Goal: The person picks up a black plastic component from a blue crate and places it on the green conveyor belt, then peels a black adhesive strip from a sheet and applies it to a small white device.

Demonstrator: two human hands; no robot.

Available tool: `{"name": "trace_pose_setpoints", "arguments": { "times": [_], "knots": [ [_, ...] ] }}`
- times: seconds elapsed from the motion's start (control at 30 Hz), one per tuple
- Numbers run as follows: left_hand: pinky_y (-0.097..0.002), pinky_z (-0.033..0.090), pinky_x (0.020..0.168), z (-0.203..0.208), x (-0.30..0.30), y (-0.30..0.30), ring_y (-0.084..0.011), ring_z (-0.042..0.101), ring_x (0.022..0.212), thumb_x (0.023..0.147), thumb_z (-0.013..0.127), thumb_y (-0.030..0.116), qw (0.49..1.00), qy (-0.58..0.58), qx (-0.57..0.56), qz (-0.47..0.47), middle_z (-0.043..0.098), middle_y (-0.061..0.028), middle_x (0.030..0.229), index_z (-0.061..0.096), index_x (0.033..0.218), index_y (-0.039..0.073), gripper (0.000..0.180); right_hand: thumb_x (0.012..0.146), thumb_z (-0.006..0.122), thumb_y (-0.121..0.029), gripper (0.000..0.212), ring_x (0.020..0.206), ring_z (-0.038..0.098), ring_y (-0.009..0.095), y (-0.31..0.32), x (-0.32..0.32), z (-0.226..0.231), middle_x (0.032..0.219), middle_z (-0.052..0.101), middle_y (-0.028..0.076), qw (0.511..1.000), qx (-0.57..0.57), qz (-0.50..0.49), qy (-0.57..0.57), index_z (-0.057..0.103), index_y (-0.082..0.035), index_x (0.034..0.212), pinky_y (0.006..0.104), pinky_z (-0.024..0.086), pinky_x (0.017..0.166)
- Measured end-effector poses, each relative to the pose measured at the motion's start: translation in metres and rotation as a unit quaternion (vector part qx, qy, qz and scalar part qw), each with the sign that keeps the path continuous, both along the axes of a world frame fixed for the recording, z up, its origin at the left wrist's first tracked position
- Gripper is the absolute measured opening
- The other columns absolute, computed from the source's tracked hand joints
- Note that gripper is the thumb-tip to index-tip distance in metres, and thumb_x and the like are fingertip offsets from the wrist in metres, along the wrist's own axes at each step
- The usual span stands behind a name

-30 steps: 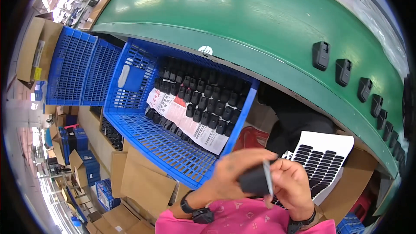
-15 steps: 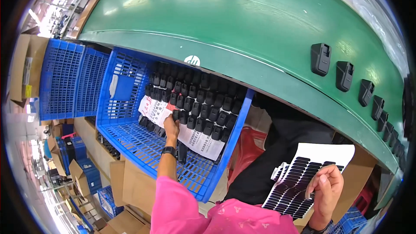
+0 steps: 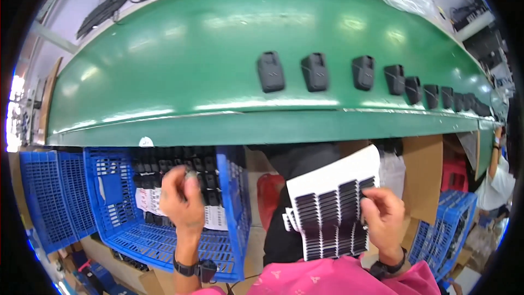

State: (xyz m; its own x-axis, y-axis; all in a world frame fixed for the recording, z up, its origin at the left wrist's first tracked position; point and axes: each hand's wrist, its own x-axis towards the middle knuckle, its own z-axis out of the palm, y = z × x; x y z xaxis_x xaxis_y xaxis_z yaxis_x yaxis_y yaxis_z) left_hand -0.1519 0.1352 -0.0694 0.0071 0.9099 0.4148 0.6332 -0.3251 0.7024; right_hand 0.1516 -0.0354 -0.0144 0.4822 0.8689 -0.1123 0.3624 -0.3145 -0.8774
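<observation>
My left hand (image 3: 183, 202) is raised over the blue crate (image 3: 117, 229), its thumb and fingers drawn together. Whatever is between those fingertips is too blurred to name. Below it in the crate stand rows of black plastic device housings (image 3: 210, 180) with printed paper (image 3: 216, 217) among them. On my lap lies a white sheet of black stickers (image 3: 327, 207), set in columns. My right hand (image 3: 383, 216) is at the sheet's right edge, thumb and forefinger closed on it by the outer column. A dark boxy piece (image 3: 207, 271) sits beside my left wristband.
Along the green bench (image 3: 164, 84) runs a row of black device housings (image 3: 315, 72) reaching to the far right. More blue crates (image 3: 46, 202) stand at the left and right (image 3: 445, 229). A red stool (image 3: 268, 196) and cardboard (image 3: 423, 177) are under the bench. Another person (image 3: 495, 177) is at far right.
The view has swung to the right along the bench. My left hand has come up from the housings in the crate. My right hand has moved onto the sticker sheet's right edge.
</observation>
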Motion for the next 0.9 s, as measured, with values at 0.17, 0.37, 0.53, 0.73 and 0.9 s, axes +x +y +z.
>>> {"name": "trace_pose_setpoints", "arguments": {
  "times": [0.17,0.37,0.53,0.73,0.9],
  "knots": [
    [-0.0442,0.048,0.067,0.058,0.159,0.078,-0.0368,0.06,0.078,0.086,0.061,0.035,0.963,0.249,0.02,-0.099,0.055,-0.0192,0.1,0.04,0.129,0.002,0.058,0.072,0.07,0.002,0.036,0.058,0.052,0.014,0.015,-0.016,0.0,0.075,0.055,0.008,0.982,0.043,0.053,-0.174,0.061,0.0,0.107,0.0256,0.041,0.049],
    [-0.043,0.052,0.067,0.021,0.158,0.124,-0.0342,0.061,0.084,0.087,0.058,0.037,0.951,0.29,0.047,-0.097,0.053,-0.0196,0.102,0.037,0.132,0.003,0.06,0.074,0.072,-0.005,0.042,0.059,0.054,0.018,0.02,-0.023,-0.009,0.085,0.053,0.01,0.977,0.042,0.015,-0.21,0.057,0.002,0.112,0.0283,0.046,0.051],
    [-0.0337,0.052,0.077,0.073,0.157,0.021,-0.0199,0.061,0.084,0.086,0.057,0.017,0.85,-0.298,-0.329,-0.283,0.051,-0.0113,0.104,0.036,0.127,-0.002,0.049,0.075,0.073,-0.01,0.039,0.057,0.056,0.02,0.018,0.0,-0.024,0.078,0.054,0.01,0.972,0.035,0.027,-0.23,0.057,0.005,0.107,0.0307,0.046,0.05],
    [-0.0352,0.05,0.085,0.06,0.143,-0.085,-0.0254,0.062,0.091,0.077,0.051,-0.002,0.677,-0.402,-0.52,-0.333,0.048,-0.0181,0.122,0.031,0.128,-0.001,0.055,0.075,0.073,-0.011,0.028,0.055,0.054,0.018,0.032,-0.001,-0.024,0.071,0.054,0.008,0.973,0.022,0.046,-0.225,0.06,0.001,0.096,0.0304,0.044,0.049],
    [-0.0368,0.053,0.075,0.045,0.146,-0.097,-0.0283,0.063,0.081,0.079,0.053,0.009,0.711,-0.449,-0.483,-0.243,0.052,-0.0201,0.112,0.032,0.129,0.001,0.055,0.078,0.069,-0.005,0.014,0.053,0.047,0.009,0.03,0.001,-0.021,0.066,0.052,0.003,0.999,0.014,0.002,-0.044,0.058,0.001,0.085,0.0234,0.038,0.047]
  ]
}}
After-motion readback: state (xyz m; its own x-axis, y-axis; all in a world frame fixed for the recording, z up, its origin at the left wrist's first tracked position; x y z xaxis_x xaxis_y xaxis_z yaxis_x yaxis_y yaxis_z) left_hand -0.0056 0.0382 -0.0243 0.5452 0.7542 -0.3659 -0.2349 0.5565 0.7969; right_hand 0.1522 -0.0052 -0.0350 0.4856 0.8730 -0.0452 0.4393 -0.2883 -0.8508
